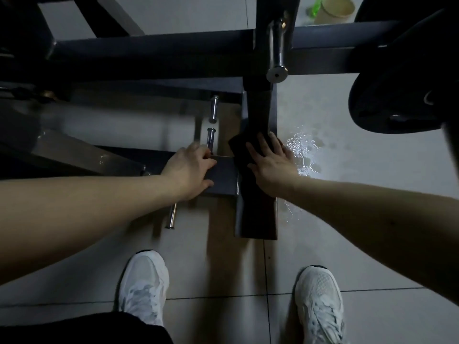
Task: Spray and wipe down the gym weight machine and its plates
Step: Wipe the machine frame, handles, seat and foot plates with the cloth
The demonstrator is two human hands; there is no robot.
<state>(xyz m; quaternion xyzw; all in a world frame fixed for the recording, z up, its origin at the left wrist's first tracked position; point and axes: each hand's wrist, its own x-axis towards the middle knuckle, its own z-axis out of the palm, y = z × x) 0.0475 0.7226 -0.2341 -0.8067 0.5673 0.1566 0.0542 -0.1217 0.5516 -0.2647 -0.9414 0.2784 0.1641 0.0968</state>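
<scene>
Low at the weight machine point(154, 53): my right hand point(270, 167) lies flat, fingers straight and spread, pressing a dark cloth point(239, 147) onto the base beam point(255, 219) that runs toward me. My left hand point(191, 170) curls fingers and thumb around the short cross-bar point(223, 180) just beside it, apparently for balance. The cloth drapes over the beam's edge, so I judge it soft and thin, better slid under an open palm than pinched. The painted steel looks rigid and fixed (nothing here to lift) and is probably slick where wet; droplets shine on the floor tiles point(303, 150) just right of the beam. A black weight plate point(392, 100) sits at upper right, well apart from both hands. It looks heavy, best steadied at its rim while wiped. What looks like a green spray bottle point(314, 7) shows at the far top beside a paper cup point(337, 8).
</scene>
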